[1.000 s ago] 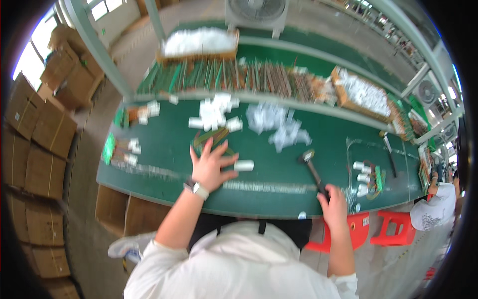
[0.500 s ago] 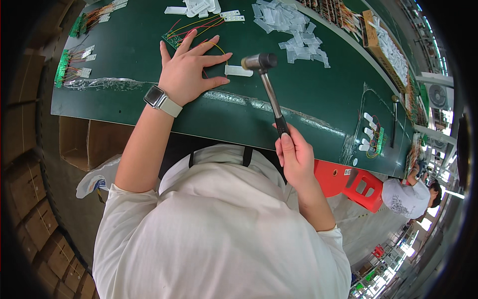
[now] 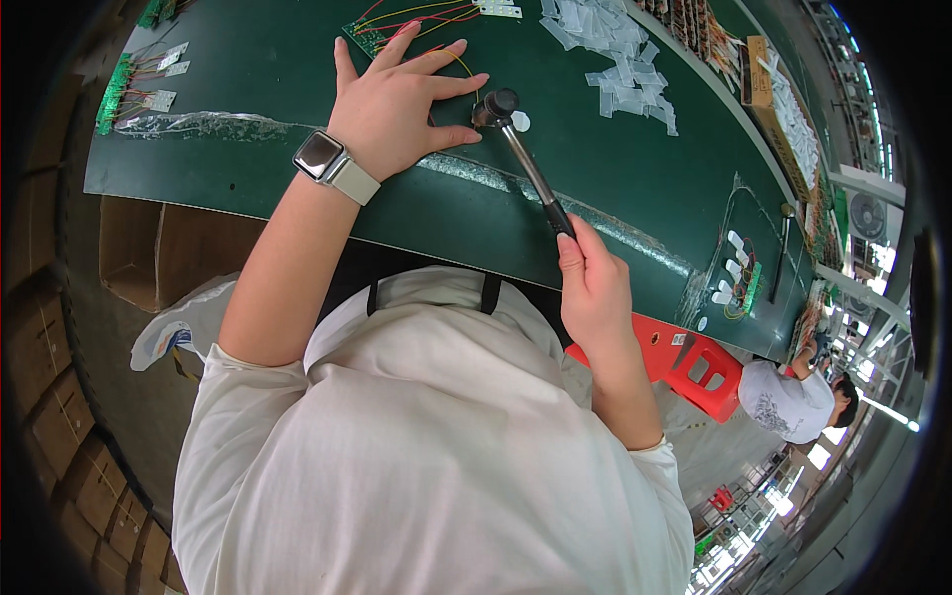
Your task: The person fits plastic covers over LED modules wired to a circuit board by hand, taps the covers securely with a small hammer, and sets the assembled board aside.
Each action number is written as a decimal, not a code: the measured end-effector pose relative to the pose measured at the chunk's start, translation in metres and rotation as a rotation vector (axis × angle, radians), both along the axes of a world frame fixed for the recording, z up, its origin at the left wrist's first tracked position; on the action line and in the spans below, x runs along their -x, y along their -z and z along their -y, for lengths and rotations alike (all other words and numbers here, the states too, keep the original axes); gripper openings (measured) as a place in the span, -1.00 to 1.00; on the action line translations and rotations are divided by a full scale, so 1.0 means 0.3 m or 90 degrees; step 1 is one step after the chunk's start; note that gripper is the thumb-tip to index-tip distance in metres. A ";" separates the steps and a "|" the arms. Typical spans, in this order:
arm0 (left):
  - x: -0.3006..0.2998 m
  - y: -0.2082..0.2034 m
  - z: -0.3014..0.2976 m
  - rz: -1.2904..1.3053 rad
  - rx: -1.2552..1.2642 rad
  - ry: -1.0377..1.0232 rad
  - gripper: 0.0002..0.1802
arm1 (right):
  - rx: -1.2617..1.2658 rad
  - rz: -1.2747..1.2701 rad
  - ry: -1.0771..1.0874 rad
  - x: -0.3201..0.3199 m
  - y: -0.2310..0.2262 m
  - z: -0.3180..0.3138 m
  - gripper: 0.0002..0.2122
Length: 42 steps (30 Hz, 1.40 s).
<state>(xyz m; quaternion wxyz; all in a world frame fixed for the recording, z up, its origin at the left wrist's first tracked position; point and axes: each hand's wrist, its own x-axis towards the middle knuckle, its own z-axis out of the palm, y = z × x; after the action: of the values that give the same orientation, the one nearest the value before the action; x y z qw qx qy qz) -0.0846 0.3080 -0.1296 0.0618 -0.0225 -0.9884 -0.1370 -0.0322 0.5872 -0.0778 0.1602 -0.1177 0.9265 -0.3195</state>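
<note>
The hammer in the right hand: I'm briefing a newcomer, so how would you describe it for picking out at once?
Find the dark green table, then the right hand by its near edge. That hand grips the hammer: black grip, silvery shaft, thick head beside the spread left hand. Unlike the similar tool lying toward the table's right end, this one is held.

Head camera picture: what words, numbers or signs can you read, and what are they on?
None can be read.
Red stool, pale label: too small.
Table, round white sticker: too small.
Co-worker's shirt, dark print: too blurred.
Watch screen: dark, no text visible.
Hammer: no readable marking.
</note>
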 end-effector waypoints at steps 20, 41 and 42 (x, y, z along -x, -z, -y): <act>-0.006 -0.001 -0.004 0.011 0.016 -0.002 -0.30 | -0.187 -0.390 0.068 0.100 0.101 -0.126 -0.71; -0.006 0.001 -0.005 -0.004 0.001 0.004 -0.30 | 0.049 -0.436 -0.162 0.326 0.182 0.238 -0.78; -0.003 0.002 -0.003 -0.004 0.000 0.003 -0.30 | 0.057 -0.437 -0.150 0.324 0.186 0.241 -0.78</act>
<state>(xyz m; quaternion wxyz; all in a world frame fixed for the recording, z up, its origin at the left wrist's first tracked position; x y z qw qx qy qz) -0.0837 0.3090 -0.1301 0.0641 -0.0255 -0.9882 -0.1368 -0.1295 0.5150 -0.1336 -0.1299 -0.3310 0.8914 -0.2810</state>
